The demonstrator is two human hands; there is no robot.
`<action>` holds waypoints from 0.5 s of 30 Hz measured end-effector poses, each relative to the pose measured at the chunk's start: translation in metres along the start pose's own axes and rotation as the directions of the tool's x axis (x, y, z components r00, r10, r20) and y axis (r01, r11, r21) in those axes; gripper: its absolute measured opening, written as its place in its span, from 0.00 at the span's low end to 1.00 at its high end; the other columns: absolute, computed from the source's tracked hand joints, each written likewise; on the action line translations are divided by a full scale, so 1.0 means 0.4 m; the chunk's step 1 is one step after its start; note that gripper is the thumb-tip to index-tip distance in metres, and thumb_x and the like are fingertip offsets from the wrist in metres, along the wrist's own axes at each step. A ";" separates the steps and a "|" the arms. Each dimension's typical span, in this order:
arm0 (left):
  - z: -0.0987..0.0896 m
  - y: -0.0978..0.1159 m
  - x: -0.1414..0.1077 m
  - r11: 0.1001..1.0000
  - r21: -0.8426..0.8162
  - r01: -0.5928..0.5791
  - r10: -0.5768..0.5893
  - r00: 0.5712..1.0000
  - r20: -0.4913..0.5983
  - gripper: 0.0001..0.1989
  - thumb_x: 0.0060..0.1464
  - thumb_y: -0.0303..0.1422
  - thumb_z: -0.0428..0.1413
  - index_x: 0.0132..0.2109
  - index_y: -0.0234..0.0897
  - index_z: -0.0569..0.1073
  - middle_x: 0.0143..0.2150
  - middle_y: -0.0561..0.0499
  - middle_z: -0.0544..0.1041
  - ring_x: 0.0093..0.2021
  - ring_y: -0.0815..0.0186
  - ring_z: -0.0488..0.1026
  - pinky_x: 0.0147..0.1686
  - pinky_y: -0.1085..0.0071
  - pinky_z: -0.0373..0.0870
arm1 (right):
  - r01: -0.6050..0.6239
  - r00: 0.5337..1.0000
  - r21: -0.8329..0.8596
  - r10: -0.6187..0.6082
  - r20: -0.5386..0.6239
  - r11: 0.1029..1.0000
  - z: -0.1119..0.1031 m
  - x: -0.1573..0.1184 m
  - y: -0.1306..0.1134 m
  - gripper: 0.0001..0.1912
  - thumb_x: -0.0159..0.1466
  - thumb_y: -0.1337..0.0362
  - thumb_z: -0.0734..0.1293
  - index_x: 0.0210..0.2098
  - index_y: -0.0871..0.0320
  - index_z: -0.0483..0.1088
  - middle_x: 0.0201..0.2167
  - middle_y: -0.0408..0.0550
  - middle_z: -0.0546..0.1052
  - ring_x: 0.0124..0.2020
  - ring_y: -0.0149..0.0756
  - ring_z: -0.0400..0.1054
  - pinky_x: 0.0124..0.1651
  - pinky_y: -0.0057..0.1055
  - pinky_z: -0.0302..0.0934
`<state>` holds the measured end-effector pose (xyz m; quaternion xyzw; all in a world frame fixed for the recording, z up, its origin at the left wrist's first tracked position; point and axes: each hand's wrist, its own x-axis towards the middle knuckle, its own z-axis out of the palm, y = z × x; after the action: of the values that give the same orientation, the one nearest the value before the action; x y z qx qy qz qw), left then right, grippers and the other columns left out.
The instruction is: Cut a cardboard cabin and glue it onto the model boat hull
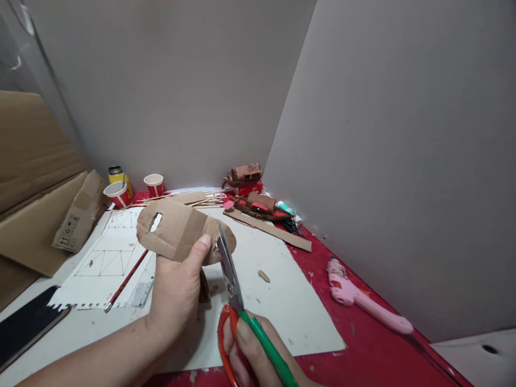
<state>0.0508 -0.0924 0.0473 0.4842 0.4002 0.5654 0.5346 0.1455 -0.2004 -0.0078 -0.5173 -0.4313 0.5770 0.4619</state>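
Observation:
My left hand grips an oval piece of cardboard from below, its thumb pressed on the upper face. The piece has a slot cut through near its left end and a ragged spot near its right end. In my right hand are scissors with one red and one green handle. Their blades lie against the ragged spot at the right end of the cardboard; whether the tips pass through it cannot be made out. Under the cardboard a darker brown piece shows partly beside my left hand.
A pink glue gun lies right on the red tabletop. Two brown model boats, thin sticks and paper cups stand or lie behind. Left are a drawing sheet, pencil, dark phone-like slab and cardboard boxes.

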 end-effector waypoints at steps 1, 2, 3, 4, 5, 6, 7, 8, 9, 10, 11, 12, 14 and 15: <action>-0.003 0.000 0.004 1.000 -0.031 -0.003 0.004 1.000 0.019 0.17 0.54 0.38 0.63 0.50 0.38 0.76 0.49 0.48 0.80 0.54 0.57 0.74 0.57 0.62 0.67 | 0.001 1.000 0.001 -0.001 -0.003 1.000 -0.005 0.004 -0.001 0.35 0.59 0.26 0.54 0.30 0.55 0.59 0.14 0.33 0.55 0.16 0.26 0.51 0.21 0.26 0.44; -0.007 0.004 0.011 0.998 -0.070 -0.003 0.007 0.998 0.063 0.16 0.53 0.37 0.63 0.48 0.38 0.76 0.48 0.48 0.81 0.54 0.57 0.74 0.57 0.62 0.67 | 0.006 1.000 0.001 -0.006 -0.011 1.000 -0.013 0.008 -0.003 0.35 0.59 0.27 0.54 0.30 0.54 0.59 0.14 0.32 0.55 0.15 0.25 0.50 0.20 0.26 0.44; -0.014 0.013 0.022 0.994 -0.112 0.013 0.001 0.992 0.122 0.15 0.52 0.35 0.64 0.47 0.37 0.77 0.46 0.48 0.81 0.53 0.58 0.75 0.56 0.62 0.68 | 0.018 1.000 -0.011 -0.018 -0.019 1.000 -0.025 0.014 -0.008 0.34 0.60 0.28 0.54 0.31 0.54 0.59 0.14 0.32 0.55 0.14 0.25 0.49 0.19 0.25 0.44; -0.023 0.026 0.038 0.988 -0.148 0.046 -0.015 0.978 0.207 0.14 0.50 0.33 0.64 0.45 0.37 0.77 0.44 0.48 0.81 0.51 0.58 0.76 0.54 0.62 0.69 | 0.041 0.999 -0.039 -0.042 -0.032 0.998 -0.042 0.021 -0.017 0.33 0.61 0.29 0.54 0.30 0.54 0.58 0.13 0.32 0.55 0.13 0.25 0.48 0.18 0.25 0.43; -0.034 0.044 0.057 0.982 -0.150 0.113 -0.067 0.958 0.279 0.12 0.48 0.32 0.65 0.42 0.36 0.77 0.39 0.48 0.81 0.47 0.58 0.77 0.50 0.64 0.72 | 0.069 0.997 -0.087 -0.072 -0.028 0.994 -0.062 0.028 -0.030 0.32 0.62 0.29 0.54 0.30 0.54 0.58 0.13 0.32 0.55 0.13 0.25 0.48 0.17 0.25 0.43; -0.048 0.066 0.079 0.972 -0.144 0.186 -0.135 0.942 0.308 0.12 0.45 0.32 0.66 0.39 0.35 0.77 0.35 0.48 0.81 0.43 0.59 0.77 0.46 0.65 0.73 | 0.107 0.994 -0.167 -0.111 -0.014 0.980 -0.086 0.035 -0.047 0.32 0.63 0.30 0.54 0.29 0.54 0.58 0.14 0.33 0.56 0.15 0.26 0.49 0.18 0.26 0.44; -0.063 0.089 0.104 0.965 -0.154 0.214 -0.161 0.940 0.301 0.12 0.43 0.32 0.67 0.37 0.36 0.77 0.33 0.50 0.80 0.40 0.61 0.77 0.43 0.68 0.73 | 0.150 0.988 -0.251 -0.156 -0.004 0.956 -0.112 0.041 -0.067 0.31 0.63 0.31 0.54 0.28 0.54 0.57 0.15 0.34 0.57 0.16 0.26 0.50 0.20 0.26 0.45; -0.080 0.113 0.130 0.966 -0.181 0.186 -0.134 0.955 0.264 0.14 0.41 0.31 0.67 0.38 0.37 0.77 0.33 0.51 0.80 0.37 0.63 0.77 0.40 0.70 0.73 | 0.189 0.979 -0.327 -0.202 -0.004 0.926 -0.139 0.045 -0.087 0.31 0.64 0.32 0.53 0.28 0.54 0.57 0.17 0.35 0.57 0.18 0.27 0.51 0.21 0.26 0.46; -0.097 0.135 0.154 0.970 -0.204 0.131 -0.082 0.969 0.232 0.18 0.42 0.31 0.66 0.44 0.40 0.77 0.39 0.51 0.81 0.40 0.64 0.77 0.41 0.71 0.73 | 0.223 0.972 -0.416 -0.233 0.027 0.882 -0.164 0.049 -0.105 0.31 0.65 0.33 0.54 0.26 0.54 0.56 0.18 0.36 0.57 0.20 0.27 0.51 0.23 0.26 0.47; -0.113 0.153 0.175 0.979 -0.193 0.067 -0.025 0.977 0.211 0.20 0.44 0.33 0.65 0.47 0.42 0.76 0.44 0.50 0.81 0.45 0.63 0.77 0.45 0.69 0.72 | 0.236 0.967 -0.504 -0.254 0.034 0.831 -0.186 0.051 -0.120 0.30 0.66 0.34 0.55 0.26 0.55 0.55 0.20 0.37 0.56 0.22 0.28 0.50 0.24 0.27 0.48; -0.128 0.167 0.191 0.994 -0.112 -0.004 0.026 0.981 0.190 0.21 0.45 0.34 0.66 0.49 0.44 0.75 0.47 0.49 0.80 0.49 0.62 0.76 0.47 0.68 0.72 | 0.236 0.967 -0.573 -0.248 0.058 0.785 -0.204 0.051 -0.131 0.30 0.66 0.35 0.56 0.26 0.55 0.56 0.22 0.37 0.57 0.24 0.28 0.51 0.26 0.27 0.48; -0.141 0.176 0.203 0.995 0.011 -0.100 0.096 0.980 0.173 0.22 0.45 0.35 0.67 0.50 0.45 0.75 0.48 0.50 0.80 0.51 0.62 0.75 0.49 0.70 0.70 | 0.222 0.972 -0.631 -0.220 0.082 0.744 -0.217 0.051 -0.138 0.29 0.66 0.36 0.56 0.26 0.56 0.57 0.23 0.38 0.58 0.25 0.29 0.52 0.27 0.27 0.49; -0.159 0.184 0.208 0.929 0.279 -0.243 0.159 0.943 0.291 0.22 0.45 0.35 0.69 0.49 0.43 0.77 0.51 0.48 0.79 0.55 0.60 0.73 0.52 0.70 0.69 | 0.190 0.982 -0.719 -0.140 0.129 0.669 -0.228 0.050 -0.140 0.28 0.66 0.38 0.58 0.27 0.56 0.59 0.23 0.39 0.61 0.25 0.30 0.54 0.27 0.27 0.49; -0.163 0.184 0.203 0.895 0.368 -0.251 0.102 0.919 0.380 0.20 0.44 0.35 0.69 0.47 0.41 0.79 0.48 0.48 0.80 0.53 0.60 0.74 0.50 0.70 0.71 | 0.187 0.982 -0.747 -0.111 0.151 0.639 -0.227 0.049 -0.139 0.27 0.66 0.38 0.58 0.27 0.56 0.60 0.23 0.39 0.62 0.25 0.30 0.54 0.27 0.28 0.49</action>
<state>-0.0256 -0.0154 0.1145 0.7131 0.3614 0.4200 0.4294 0.2401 -0.1683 0.0341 -0.5986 -0.6941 0.3272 0.2298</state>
